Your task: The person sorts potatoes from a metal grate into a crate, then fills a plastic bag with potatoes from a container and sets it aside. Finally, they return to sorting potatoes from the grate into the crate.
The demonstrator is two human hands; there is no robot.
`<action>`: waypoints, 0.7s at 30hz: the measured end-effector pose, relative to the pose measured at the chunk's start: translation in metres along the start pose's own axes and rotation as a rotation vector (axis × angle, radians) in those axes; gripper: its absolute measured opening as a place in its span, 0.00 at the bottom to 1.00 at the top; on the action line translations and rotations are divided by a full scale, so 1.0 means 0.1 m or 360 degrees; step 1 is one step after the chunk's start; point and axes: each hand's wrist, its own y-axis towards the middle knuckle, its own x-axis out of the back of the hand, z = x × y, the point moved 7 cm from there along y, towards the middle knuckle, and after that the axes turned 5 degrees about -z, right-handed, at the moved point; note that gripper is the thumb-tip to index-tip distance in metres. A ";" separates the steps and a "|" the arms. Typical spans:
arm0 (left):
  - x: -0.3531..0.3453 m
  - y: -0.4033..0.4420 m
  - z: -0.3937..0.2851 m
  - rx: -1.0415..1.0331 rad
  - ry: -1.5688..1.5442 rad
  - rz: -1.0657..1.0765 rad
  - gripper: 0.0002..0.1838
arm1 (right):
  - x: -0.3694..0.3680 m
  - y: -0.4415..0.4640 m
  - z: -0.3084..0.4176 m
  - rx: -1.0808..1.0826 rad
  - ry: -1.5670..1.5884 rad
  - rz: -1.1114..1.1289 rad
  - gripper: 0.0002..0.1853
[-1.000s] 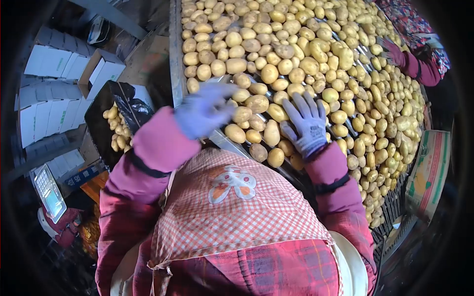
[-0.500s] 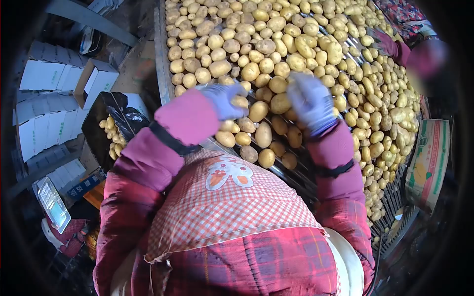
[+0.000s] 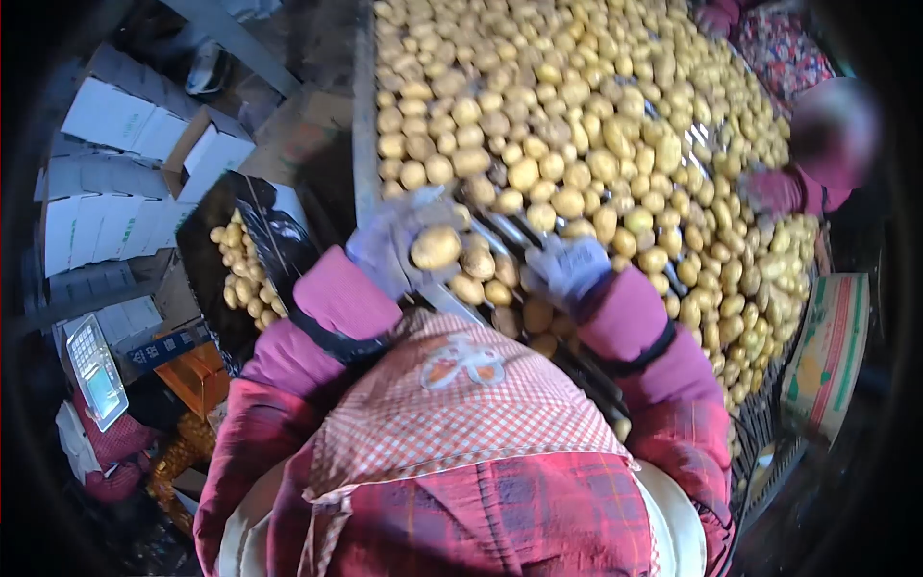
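My left hand [image 3: 389, 252], in a pale purple glove, is closed around a yellow potato [image 3: 436, 248] near the left side of the sorting table. My right hand [image 3: 569, 269], gloved the same way, is low over the metal rollers [image 3: 510, 231], beside several loose potatoes [image 3: 478, 264]. Its fingers point left and are blurred, so whether they grip anything is unclear. A large spread of potatoes [image 3: 548, 106] covers the table beyond both hands.
At left, an open box lined with black plastic [image 3: 274, 226] holds potatoes. White cartons [image 3: 106, 216] are stacked farther left, above a scale with a display [image 3: 96, 370]. Another person's gloved hand [image 3: 772, 189] rests over potatoes at right, near a printed carton [image 3: 827, 356].
My left hand has turned and now shows a potato in its grasp. My right hand has moved down and left, nearer the rollers. The view has shifted, and the other person's arms have moved.
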 end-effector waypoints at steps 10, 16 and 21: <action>-0.13 -0.16 0.14 -0.0014 0.0056 0.0292 0.31 | -0.08 -0.17 -0.05 -0.0506 0.0226 0.0623 0.26; -0.19 -0.19 0.34 0.0129 -0.0054 0.0396 0.31 | 0.61 0.33 0.29 -0.0766 0.1496 -0.0168 0.19; 0.02 -0.41 0.09 -0.0066 -0.0301 0.0121 0.25 | 0.59 0.76 0.19 -0.0689 0.1161 -0.0414 0.16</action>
